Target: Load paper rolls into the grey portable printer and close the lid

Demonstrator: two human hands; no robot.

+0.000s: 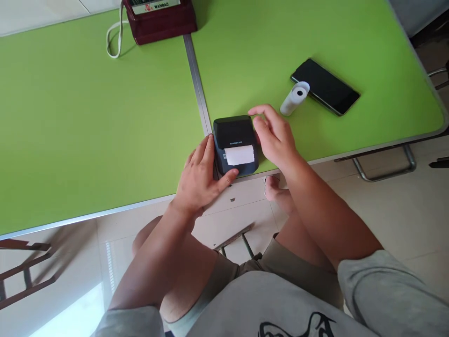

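Left hand clasps black thermal printer at worktop near edge, thumb on front. Right hand, fingers loosely curled, holds nothing, touches lid's right side. Paper strip protrudes. Lid seemingly being seated; calls for even press. Paper roll, phone toward right edge.

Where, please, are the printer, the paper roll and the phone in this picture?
printer [233,131]: head view, on its black lid.
paper roll [289,103]: head view, on its white side.
phone [325,86]: head view, on the middle of its dark screen.
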